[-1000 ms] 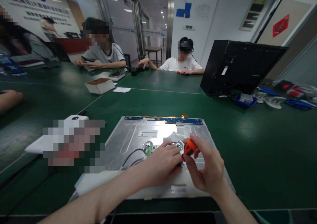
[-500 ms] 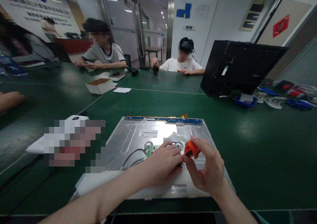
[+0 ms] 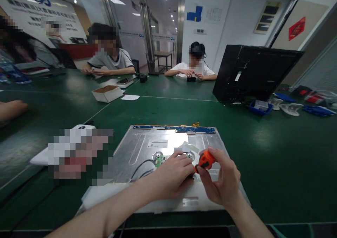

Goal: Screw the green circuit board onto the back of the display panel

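Observation:
A flat metal-backed display panel (image 3: 147, 157) lies on the table in front of me, with a blue circuit strip (image 3: 181, 129) along its far edge. My right hand (image 3: 223, 178) grips an orange and black screwdriver (image 3: 206, 159) between thumb and fingers, its handle tilted over the panel. Close beside it, my left hand (image 3: 173, 174) rests low over the panel with curled fingers near the screwdriver's lower end; what its fingertips hold is hidden. Partly behind the left hand sits a small green circuit board (image 3: 159, 160) with black cables (image 3: 138, 167) running from it.
A black monitor-like housing (image 3: 255, 73) stands at the back right, near a blue tray (image 3: 260, 107). An open white box (image 3: 107, 94) is at back left. A white object (image 3: 42, 155), partly blurred out, lies left of the panel. People sit across the green table (image 3: 263, 160).
The screwdriver handle has turned and tipped slightly in my right hand. My left hand stays nearly still. Across the table, a person's raised hand has come down with a black object.

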Tool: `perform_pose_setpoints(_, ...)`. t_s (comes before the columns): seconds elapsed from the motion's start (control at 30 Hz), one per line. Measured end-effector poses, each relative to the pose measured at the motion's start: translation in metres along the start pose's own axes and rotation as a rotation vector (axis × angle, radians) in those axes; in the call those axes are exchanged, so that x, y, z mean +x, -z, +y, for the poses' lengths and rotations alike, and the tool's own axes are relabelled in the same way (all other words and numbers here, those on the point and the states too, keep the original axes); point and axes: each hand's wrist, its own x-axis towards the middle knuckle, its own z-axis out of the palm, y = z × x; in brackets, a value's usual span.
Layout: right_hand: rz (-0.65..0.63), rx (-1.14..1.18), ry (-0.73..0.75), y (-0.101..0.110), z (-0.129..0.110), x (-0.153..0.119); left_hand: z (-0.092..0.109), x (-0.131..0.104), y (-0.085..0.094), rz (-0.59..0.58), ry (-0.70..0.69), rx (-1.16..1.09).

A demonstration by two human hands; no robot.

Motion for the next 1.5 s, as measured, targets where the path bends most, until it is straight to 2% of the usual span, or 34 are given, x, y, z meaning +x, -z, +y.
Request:
perform_pose_setpoints(0.17, 0.035, 0.033, -0.045, 0.000, 0.005, -0.008, 0.000, -0.001, 0.010, -0.018, -0.010, -0.019)
perform_pose_setpoints(0.3, 0.064, 0.018, -0.077, 0.004, 0.008, -0.007, -0.001, -0.006, 0.039, 0.083, 0.013, -0.057)
perform_pose_setpoints(0.4, 0.081, -0.047, -0.111, 0.009, 0.008, 0.001, -0.011, -0.021, 0.064, 0.199, 0.079, -0.061)
perform_pose_setpoints(0.5, 0.026, -0.174, -0.177, 0.013, 0.006, 0.009, -0.026, -0.050, 0.079, 0.279, 0.202, 0.050)
perform_pose_setpoints(0.57, -0.038, -0.264, -0.268, 0.013, 0.005, 0.013, -0.033, -0.074, 0.079, 0.281, 0.302, 0.098)
perform_pose_setpoints(0.67, -0.131, -0.337, -0.401, 0.009, 0.007, 0.013, -0.038, -0.104, 0.068, 0.317, 0.398, 0.107)
perform_pose_setpoints(0.73, -0.188, -0.313, -0.443, 0.005, 0.010, 0.011, -0.036, -0.117, 0.058, 0.309, 0.398, 0.100)
perform_pose_setpoints(0.83, -0.266, -0.243, -0.454, -0.001, 0.014, 0.007, -0.033, -0.124, 0.048, 0.315, 0.411, 0.087)
perform_pose_setpoints(0.97, -0.333, -0.221, -0.447, -0.002, 0.015, 0.004, -0.036, -0.125, 0.038, 0.276, 0.386, 0.068)
perform_pose_setpoints(1.17, -0.146, -0.144, -0.339, 0.006, 0.005, 0.011, -0.047, -0.124, 0.022, 0.219, 0.379, 0.074)
perform_pose_setpoints(1.3, -0.132, -0.046, -0.450, 0.011, 0.002, 0.020, -0.045, -0.109, 0.027, 0.188, 0.343, 0.071)
perform_pose_setpoints(1.4, -0.258, -0.052, -0.572, 0.013, 0.007, 0.026, -0.047, -0.091, 0.043, 0.143, 0.323, 0.083)
perform_pose_setpoints(1.5, -0.559, -0.229, -0.615, 0.015, 0.016, 0.026, -0.055, -0.083, 0.053, 0.107, 0.388, 0.128)
